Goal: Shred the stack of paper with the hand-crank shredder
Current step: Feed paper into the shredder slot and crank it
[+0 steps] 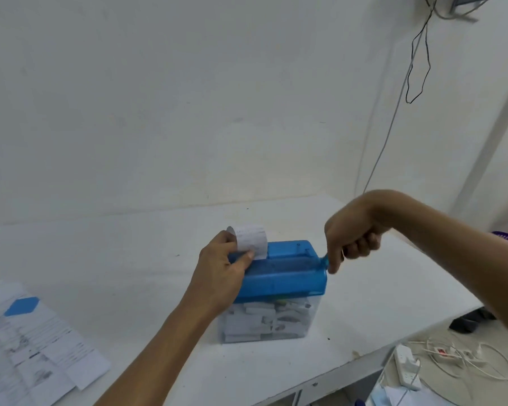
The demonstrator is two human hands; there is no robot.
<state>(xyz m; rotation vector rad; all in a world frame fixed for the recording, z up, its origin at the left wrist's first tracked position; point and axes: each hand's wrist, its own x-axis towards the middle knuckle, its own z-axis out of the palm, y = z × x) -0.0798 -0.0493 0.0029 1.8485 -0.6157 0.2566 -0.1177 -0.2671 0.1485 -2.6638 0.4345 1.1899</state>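
The hand-crank shredder (285, 273) has a blue top and a clear bin (267, 323) packed with white paper strips; it stands mid-table. A curled printed slip of paper (251, 240) sticks up from the slot at the shredder's left end. My left hand (222, 268) pinches the slip's lower edge between thumb and fingers while lying over the shredder's left side. My right hand (350, 234) grips the blue crank handle (324, 260) at the shredder's right end. The stack of printed sheets (33, 347) lies fanned out at the table's front left.
The white table (147, 288) meets a white wall behind. Its right edge runs diagonally past the shredder. On the floor at the right lie a white power strip (406, 366), loose cables and a dark object (469, 319). Wires (416, 71) hang down the wall at top right.
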